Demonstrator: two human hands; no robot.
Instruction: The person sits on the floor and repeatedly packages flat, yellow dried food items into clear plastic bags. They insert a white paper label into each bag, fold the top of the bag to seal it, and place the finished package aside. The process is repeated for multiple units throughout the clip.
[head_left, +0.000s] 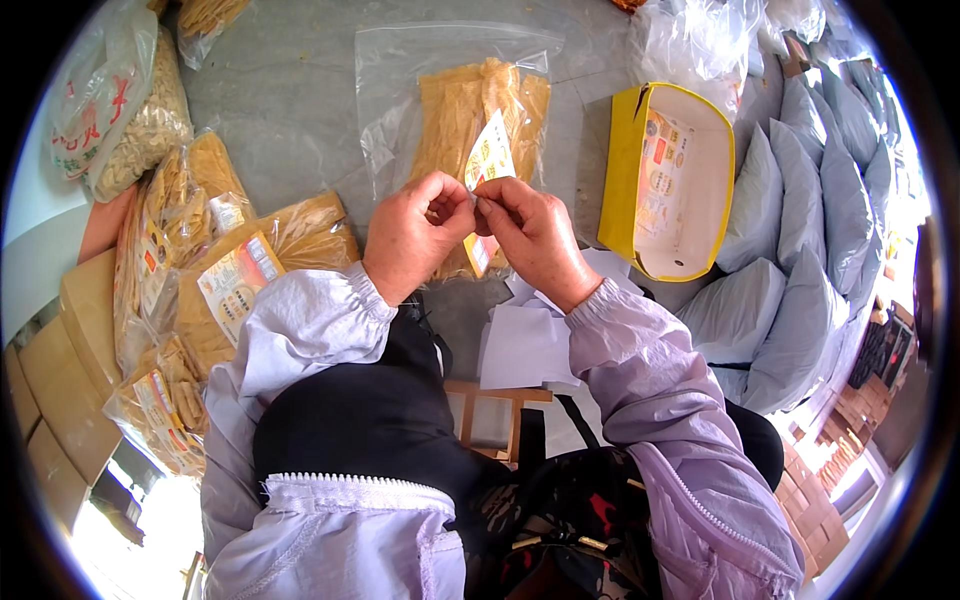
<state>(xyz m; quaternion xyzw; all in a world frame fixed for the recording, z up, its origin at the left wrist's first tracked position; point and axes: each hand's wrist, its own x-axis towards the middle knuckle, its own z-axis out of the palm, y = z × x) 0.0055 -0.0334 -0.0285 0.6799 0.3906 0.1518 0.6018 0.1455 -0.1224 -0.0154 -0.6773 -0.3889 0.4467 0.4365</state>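
My left hand (420, 238) and my right hand (541, 241) meet in front of me, thumbs and forefingers pinched together at the edge of a printed paper label (490, 150). Its upper part stands up beyond my fingers, and a lower corner shows between my hands. The fingers hide its middle. Underneath lies a clear plastic bag (386, 90) holding flat tan strips of dried food (450, 112), possibly dried bean curd. The bag's far end is flat and unfilled. Both wrists come out of pale lilac sleeves.
Filled, labelled bags (236, 289) are heaped at left beside cardboard boxes (56, 375). An open yellow box (619, 187) with printed labels inside stands at right. Beyond it are stacked grey packages (799, 202). White paper sheets (525, 345) lie near my right forearm.
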